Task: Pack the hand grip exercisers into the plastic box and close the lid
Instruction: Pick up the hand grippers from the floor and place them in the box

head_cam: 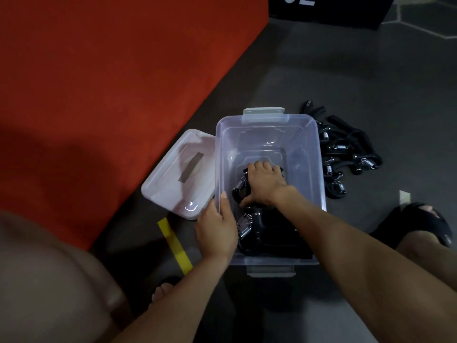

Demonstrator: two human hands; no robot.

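Note:
A clear plastic box [268, 123] stands open on the grey floor. Inside it, my right hand [263, 184] grips a black hand grip exerciser [239, 190] with a steel spring. More exercisers [249, 230] lie in the near part of the box. My left hand [217, 229] holds the box's near left rim, thumb over the edge. The lid [178, 174] lies flat on the floor just left of the box. A pile of several black exercisers [346, 154] sits on the floor to the right of the box.
A red mat [99, 82] covers the floor to the left and behind. A yellow tape strip [174, 245] lies near the lid. A foot in a black sandal [420, 224] is at the right, my knee at the lower left.

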